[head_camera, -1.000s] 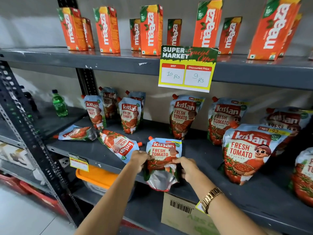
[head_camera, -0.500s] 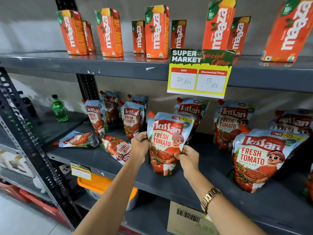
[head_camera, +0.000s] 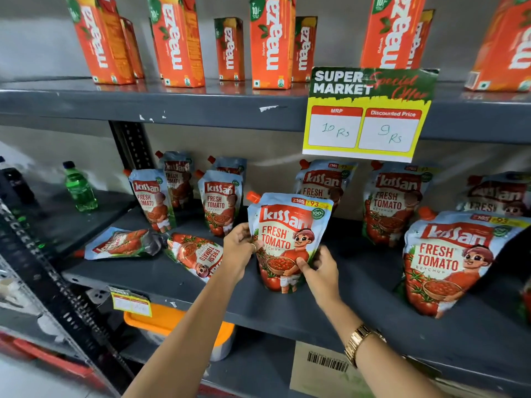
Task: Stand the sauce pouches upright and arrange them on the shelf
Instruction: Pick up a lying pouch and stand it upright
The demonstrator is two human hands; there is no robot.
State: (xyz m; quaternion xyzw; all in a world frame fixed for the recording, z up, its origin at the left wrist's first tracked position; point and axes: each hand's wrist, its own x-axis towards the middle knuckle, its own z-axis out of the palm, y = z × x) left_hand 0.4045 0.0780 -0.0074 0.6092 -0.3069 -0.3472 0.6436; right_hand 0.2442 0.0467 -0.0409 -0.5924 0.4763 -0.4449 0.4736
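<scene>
A Kissan tomato ketchup pouch (head_camera: 287, 231) stands upright on the grey middle shelf (head_camera: 359, 300), label facing me. My left hand (head_camera: 240, 245) grips its left edge and my right hand (head_camera: 319, 268) grips its lower right corner. Two more pouches lie flat to the left: one (head_camera: 120, 244) near the shelf's left end, another (head_camera: 195, 254) partly hidden behind my left wrist. Several other pouches stand upright behind and to both sides, such as one (head_camera: 219, 202) on the left and a large one (head_camera: 448, 259) on the right.
Orange Maaza cartons (head_camera: 271, 41) line the top shelf. A yellow price sign (head_camera: 365, 116) hangs from its edge. A green bottle (head_camera: 79, 186) stands on the neighbouring shelf at left. Below are an orange-lidded container (head_camera: 163, 320) and a cardboard box (head_camera: 321, 366).
Both hands lifted the pouch from lying flat at the shelf's front edge and turned it upright, then set it further back on the shelf. The view moved closer.
</scene>
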